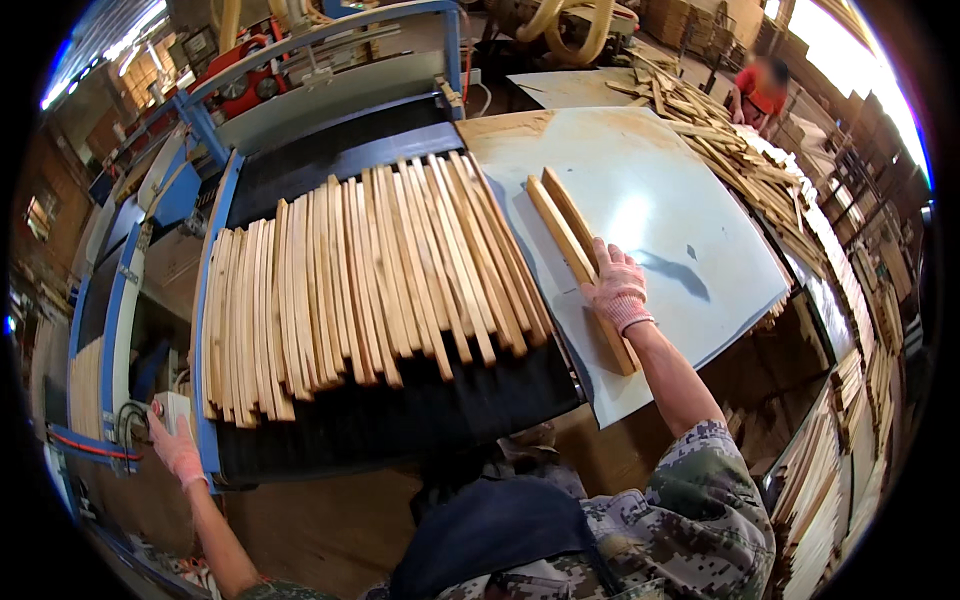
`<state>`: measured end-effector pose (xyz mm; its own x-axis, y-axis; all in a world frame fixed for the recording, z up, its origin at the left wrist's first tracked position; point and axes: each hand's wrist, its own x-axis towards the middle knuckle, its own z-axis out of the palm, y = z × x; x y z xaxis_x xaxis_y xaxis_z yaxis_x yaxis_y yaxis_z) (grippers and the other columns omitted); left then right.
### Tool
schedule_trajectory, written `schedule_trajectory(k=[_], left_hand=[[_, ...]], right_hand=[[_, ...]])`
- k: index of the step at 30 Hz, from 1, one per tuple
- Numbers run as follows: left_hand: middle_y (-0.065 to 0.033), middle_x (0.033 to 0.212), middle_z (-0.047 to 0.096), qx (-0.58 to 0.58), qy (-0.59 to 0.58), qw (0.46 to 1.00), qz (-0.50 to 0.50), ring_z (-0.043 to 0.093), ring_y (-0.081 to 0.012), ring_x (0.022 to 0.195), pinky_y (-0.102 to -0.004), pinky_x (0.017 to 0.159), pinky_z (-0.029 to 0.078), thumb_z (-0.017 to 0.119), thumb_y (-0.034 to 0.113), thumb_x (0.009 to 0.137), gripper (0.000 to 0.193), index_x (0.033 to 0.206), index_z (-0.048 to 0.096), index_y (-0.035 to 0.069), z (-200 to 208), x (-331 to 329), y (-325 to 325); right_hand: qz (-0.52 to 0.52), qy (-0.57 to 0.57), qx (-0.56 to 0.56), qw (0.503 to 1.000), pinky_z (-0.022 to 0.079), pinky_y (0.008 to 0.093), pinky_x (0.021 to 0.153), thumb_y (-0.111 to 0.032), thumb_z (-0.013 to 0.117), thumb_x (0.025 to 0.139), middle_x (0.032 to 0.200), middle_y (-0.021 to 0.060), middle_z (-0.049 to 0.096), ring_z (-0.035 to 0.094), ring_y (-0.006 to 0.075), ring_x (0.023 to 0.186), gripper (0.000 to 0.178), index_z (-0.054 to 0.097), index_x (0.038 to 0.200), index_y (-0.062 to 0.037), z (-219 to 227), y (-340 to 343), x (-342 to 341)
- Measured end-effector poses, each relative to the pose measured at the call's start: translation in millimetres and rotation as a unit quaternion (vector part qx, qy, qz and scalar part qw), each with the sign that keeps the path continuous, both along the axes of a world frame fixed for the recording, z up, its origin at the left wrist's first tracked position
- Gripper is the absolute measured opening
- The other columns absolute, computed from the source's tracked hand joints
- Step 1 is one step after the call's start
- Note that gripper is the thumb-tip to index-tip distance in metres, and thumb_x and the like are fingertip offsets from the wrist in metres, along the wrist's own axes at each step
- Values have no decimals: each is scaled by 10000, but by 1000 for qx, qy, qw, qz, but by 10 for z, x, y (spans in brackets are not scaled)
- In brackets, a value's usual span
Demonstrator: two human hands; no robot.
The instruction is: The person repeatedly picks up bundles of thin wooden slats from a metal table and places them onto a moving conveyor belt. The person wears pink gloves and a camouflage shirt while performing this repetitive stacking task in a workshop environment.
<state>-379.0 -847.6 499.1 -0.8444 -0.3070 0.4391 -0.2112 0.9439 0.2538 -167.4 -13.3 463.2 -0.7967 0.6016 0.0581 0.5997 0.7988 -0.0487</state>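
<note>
A pair of wooden strips [562, 232] lies side by side on a pale metal sheet, with a narrow gap at their far end. My right hand [617, 288], in a pinkish knit glove, rests over them with the thumb across the strips and the fingers curled onto them. At the far left, my gloved left hand [177, 450] reaches a small pale control box [172, 408] with a red button. Its fingers are stretched out against the box. Between my hands, a row of wooden strips [350, 280] lies closely packed on a black conveyor belt [400, 410].
The blue machine frame [205, 340] edges the belt on the left. The metal sheet [690, 225] adjoins it on the right. A pile of loose strips [730, 150] lies beyond, near a person in red [762, 95]. More strips [815, 470] are stacked at lower right.
</note>
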Motion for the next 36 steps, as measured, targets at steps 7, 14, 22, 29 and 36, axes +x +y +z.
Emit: schedule_trajectory(k=[7, 14, 22, 29, 36], left_hand=[[-152, 1347, 708, 422, -10, 846, -327, 657, -258, 1278, -395, 1147, 493, 642, 198, 1070, 414, 1401, 651, -51, -59, 803, 1401], [-159, 1315, 741, 520, -58, 771, -363, 709, -238, 1208, -369, 1103, 544, 707, 231, 1042, 471, 1428, 645, -32, -137, 1431, 2381], [-193, 1305, 734, 638, -113, 666, -371, 713, -274, 1198, -431, 1129, 540, 734, 189, 1011, 502, 1420, 626, -81, -416, 1763, 2943], [-165, 1355, 723, 648, -265, 570, -429, 689, -234, 1244, -343, 1109, 510, 703, 110, 1010, 476, 1445, 617, -63, -469, 1967, 3580], [-138, 1471, 654, 648, -468, 416, -434, 612, -224, 1361, -352, 1179, 454, 654, 95, 1064, 482, 1517, 558, -38, -704, 2137, 4033]], right_hand=[[-92, -64, -133, 985, 543, 500, 1059, -361, 755, 939, 1458, 220, 593, 641, 382, 1304, 971, 191, 1704, -162, 46, 1, -62], [-81, -55, -132, 986, 531, 490, 1071, -321, 726, 955, 1419, 206, 631, 654, 376, 1284, 909, 220, 1695, -168, -34, 41, -49], [-73, -18, -116, 990, 514, 500, 1084, -313, 740, 901, 1439, 188, 615, 625, 392, 1298, 943, 246, 1691, -173, -99, 18, -43], [106, 267, -31, 957, 481, 484, 1119, -205, 783, 877, 1432, 210, 598, 582, 392, 1315, 838, 410, 1616, -81, -40, -600, 427], [108, 187, -579, 786, 571, 302, 927, -99, 796, 924, 1135, 74, 772, 686, 108, 1052, 563, 629, 1453, 0, -72, -1663, 1663]])
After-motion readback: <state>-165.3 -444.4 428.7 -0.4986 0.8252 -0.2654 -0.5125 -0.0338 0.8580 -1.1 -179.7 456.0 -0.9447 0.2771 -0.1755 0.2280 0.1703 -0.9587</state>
